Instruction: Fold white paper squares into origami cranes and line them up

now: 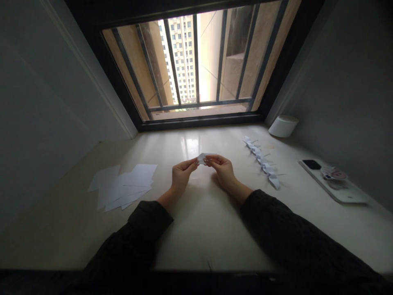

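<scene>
Between my two hands is a small folded piece of white paper (201,158), held just above the pale sill. My left hand (183,173) pinches its left end with thumb and fingers. On the other end, my right hand (223,170) is closed in a similar pinch. The fingertips cover part of the paper, so its full shape is hidden. To the left lies a loose stack of flat white paper sheets (123,186). Over on the right, several folded white paper pieces (260,159) sit in a slanting row, with thin pointed ends sticking out.
A phone (331,184) with a round grip on its back lies at the right of the sill (199,229). Behind it, a white cylinder-like object (283,125) rests against the wall corner. The barred window (196,65) closes off the back.
</scene>
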A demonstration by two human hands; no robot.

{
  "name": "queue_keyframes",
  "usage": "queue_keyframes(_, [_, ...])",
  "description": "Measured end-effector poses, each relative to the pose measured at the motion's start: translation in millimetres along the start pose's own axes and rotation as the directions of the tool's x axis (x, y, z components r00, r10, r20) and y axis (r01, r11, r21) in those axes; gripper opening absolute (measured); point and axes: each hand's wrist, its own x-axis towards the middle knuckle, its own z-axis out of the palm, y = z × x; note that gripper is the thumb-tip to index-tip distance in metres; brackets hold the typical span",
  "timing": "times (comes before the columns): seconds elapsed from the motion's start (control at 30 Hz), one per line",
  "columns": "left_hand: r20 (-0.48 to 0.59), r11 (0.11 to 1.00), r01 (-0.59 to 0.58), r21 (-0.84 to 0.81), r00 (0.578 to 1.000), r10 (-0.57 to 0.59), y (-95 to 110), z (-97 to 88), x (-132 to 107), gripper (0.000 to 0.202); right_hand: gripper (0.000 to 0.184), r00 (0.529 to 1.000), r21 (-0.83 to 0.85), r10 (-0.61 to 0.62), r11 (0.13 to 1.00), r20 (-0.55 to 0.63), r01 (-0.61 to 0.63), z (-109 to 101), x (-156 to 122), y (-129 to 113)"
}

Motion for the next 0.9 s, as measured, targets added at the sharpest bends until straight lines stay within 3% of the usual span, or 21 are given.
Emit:
queue_keyframes(0.13, [0.032, 0.999, -0.032, 0.033, 0.999, 0.031, 2.7, 0.5, -0.4, 0.035, 0.028, 1.000, -0.011, -0.003, 1.000, -0.007, 0.003, -0.2, -0.5, -0.9])
queue_keyframes(0.33, [0.060, 0.998, -0.037, 0.060, 0.998, 0.033, 8.3, 2.7, -2.6, 0.072, 0.026, 0.999, -0.022, -0.018, 1.000, -0.038, 0.017, 6.9, -7.2, -7.0])
queue_keyframes(0.53, [0.040, 0.999, -0.016, 0.043, 0.999, 0.015, 5.5, 1.6, -1.2, 0.056, 0.023, 1.000, 0.017, -0.015, 1.000, -0.006, 0.015, 12.3, -11.3, -9.4])
queue_keyframes(0.9, [0.070, 0.997, 0.075, -0.029, 0.995, -0.073, 6.4, 3.3, -1.3, 0.052, 0.027, 1.000, -0.015, 0.005, 1.000, -0.003, -0.005, 6.8, -6.4, -7.7])
